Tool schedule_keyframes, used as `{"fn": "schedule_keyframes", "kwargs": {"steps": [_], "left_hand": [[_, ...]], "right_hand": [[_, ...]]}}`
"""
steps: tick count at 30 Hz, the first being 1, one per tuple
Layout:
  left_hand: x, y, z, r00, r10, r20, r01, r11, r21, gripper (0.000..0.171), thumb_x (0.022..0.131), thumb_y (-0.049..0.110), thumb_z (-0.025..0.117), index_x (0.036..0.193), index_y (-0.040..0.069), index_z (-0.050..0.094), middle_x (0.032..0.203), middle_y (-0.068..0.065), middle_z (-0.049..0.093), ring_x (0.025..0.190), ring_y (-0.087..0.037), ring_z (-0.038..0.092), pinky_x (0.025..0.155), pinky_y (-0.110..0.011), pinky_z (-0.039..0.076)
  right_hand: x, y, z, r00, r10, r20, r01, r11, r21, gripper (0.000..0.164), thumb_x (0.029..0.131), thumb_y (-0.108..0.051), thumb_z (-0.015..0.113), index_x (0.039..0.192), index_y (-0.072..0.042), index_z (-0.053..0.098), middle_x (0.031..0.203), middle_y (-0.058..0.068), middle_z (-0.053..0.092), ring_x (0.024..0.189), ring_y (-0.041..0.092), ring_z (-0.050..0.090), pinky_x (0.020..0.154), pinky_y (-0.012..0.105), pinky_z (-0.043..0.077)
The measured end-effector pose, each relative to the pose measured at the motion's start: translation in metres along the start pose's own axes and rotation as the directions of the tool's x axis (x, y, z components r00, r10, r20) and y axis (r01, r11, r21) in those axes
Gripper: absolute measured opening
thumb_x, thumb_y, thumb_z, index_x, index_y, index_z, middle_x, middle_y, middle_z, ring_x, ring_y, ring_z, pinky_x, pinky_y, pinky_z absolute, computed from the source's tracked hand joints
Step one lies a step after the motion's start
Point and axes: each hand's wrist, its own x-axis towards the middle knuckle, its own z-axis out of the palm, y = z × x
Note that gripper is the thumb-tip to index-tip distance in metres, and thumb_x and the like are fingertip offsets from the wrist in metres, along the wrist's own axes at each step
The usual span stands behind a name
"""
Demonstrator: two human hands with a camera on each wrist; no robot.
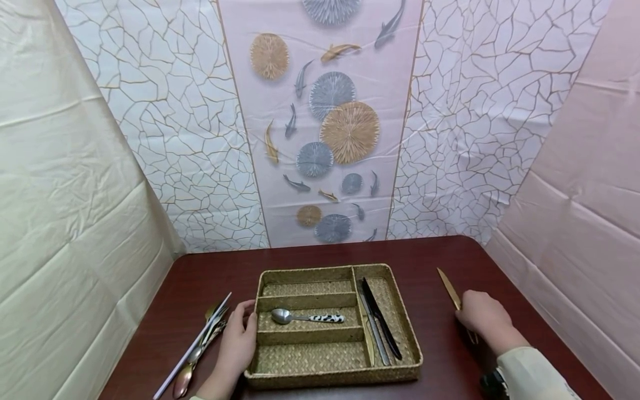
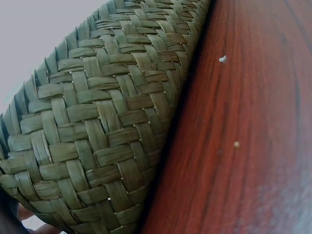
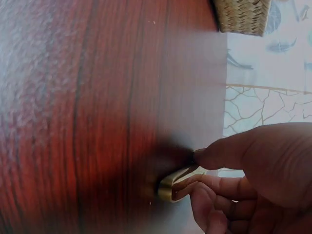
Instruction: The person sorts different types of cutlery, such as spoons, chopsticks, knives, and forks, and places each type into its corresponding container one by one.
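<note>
Right of the woven tray [image 1: 332,380], at the table [image 1: 435,278], right hand [image 1: 484,314] pinches gold knife [image 1: 450,289] by its handle, presumably for blade clearance. Left hand [image 1: 239,339] touches tray's side, likely steadying it; whether its fingers grip, cannot tell. Middle-left compartment: spoon [image 1: 307,317]. Right compartment: black knife [image 1: 382,319], silver piece [image 1: 380,341], gold piece [image 1: 369,347].

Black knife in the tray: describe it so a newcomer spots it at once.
On the dark red table, find the woven tray. Look in its long compartment on the right. The black knife lies rightmost there, dark from end to end, while its neighbours are a silver piece and a gold piece.
</note>
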Motion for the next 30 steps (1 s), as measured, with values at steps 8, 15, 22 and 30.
{"fn": "schedule_keyframes", "kwargs": {"steps": [8, 15, 22, 30], "left_hand": [[0.001, 0.0, -0.001, 1.0, 0.0, 0.0, 0.0, 1.0, 0.002, 0.032, 0.103, 0.017, 0.048, 0.134, 0.012, 0.052, 0.118, -0.015, 0.056, 0.101, -0.024, 0.056, 0.078, -0.043, 0.05], [0.001, -0.001, 0.0, 1.0, 0.001, 0.004, -0.001, 1.0, 0.0, 0.031, 0.103, 0.017, 0.048, 0.134, 0.012, 0.052, 0.119, -0.016, 0.056, 0.103, -0.025, 0.056, 0.08, -0.045, 0.05], [0.0, -0.001, -0.001, 1.0, 0.001, 0.005, -0.001, 1.0, -0.004, 0.031, 0.103, 0.016, 0.048, 0.134, 0.011, 0.052, 0.119, -0.017, 0.056, 0.102, -0.025, 0.056, 0.079, -0.044, 0.05], [0.001, -0.002, 0.0, 1.0, 0.004, 0.004, -0.004, 1.0, -0.006, 0.031, 0.103, 0.017, 0.047, 0.134, 0.011, 0.051, 0.12, -0.016, 0.056, 0.102, -0.025, 0.056, 0.079, -0.045, 0.05]], "right_hand": [[0.002, -0.003, 0.006, 1.0, 0.0, -0.02, 0.001, 0.999, 0.036, 0.022, 0.082, -0.021, 0.063, 0.064, -0.01, 0.055, 0.058, 0.007, 0.056, 0.047, 0.022, 0.051, 0.045, 0.04, 0.042], [0.002, -0.013, 0.012, 0.995, -0.045, -0.087, 0.049, 0.997, 0.052, 0.035, 0.078, -0.023, 0.065, 0.05, -0.018, 0.044, 0.045, -0.004, 0.039, 0.04, 0.017, 0.044, 0.042, 0.035, 0.036], [0.0, -0.028, 0.007, 0.978, -0.103, -0.18, 0.113, 0.992, 0.049, 0.038, 0.078, -0.025, 0.066, 0.05, -0.02, 0.04, 0.048, -0.009, 0.028, 0.043, 0.011, 0.029, 0.043, 0.03, 0.025], [-0.013, -0.055, -0.008, 0.97, -0.13, -0.206, 0.148, 0.986, 0.074, 0.025, 0.081, -0.026, 0.066, 0.062, -0.015, 0.053, 0.056, -0.003, 0.046, 0.049, 0.015, 0.043, 0.048, 0.033, 0.034]]}}
